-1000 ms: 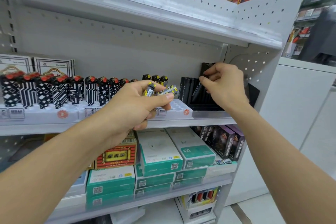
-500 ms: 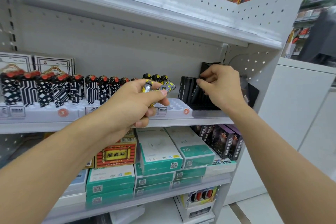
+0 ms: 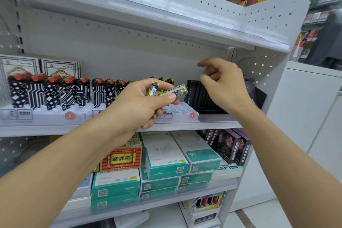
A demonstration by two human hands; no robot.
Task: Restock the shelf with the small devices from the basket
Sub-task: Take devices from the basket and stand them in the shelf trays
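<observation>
My left hand (image 3: 138, 105) grips a few small grey-and-yellow devices (image 3: 167, 89) in front of the middle shelf. Three more yellow-topped devices (image 3: 162, 79) stand behind it in the white slotted display tray (image 3: 183, 112). To the right, a row of black devices (image 3: 197, 92) stands in a black tray. My right hand (image 3: 224, 84) hovers just above and in front of that row, fingers loosely curled, holding nothing. The basket is out of view.
Black-and-white patterned devices with red tops (image 3: 51, 92) fill the tray's left part. Teal-and-white boxes (image 3: 164, 155), a red box (image 3: 121, 159) and dark purple boxes (image 3: 229, 144) crowd the shelf below. The perforated upper shelf (image 3: 166, 5) overhangs closely. A white side panel (image 3: 266, 65) closes the right end.
My right hand has let go of the black device, which now stands in the row, and has lifted up and back. My left hand stays put with its devices.
</observation>
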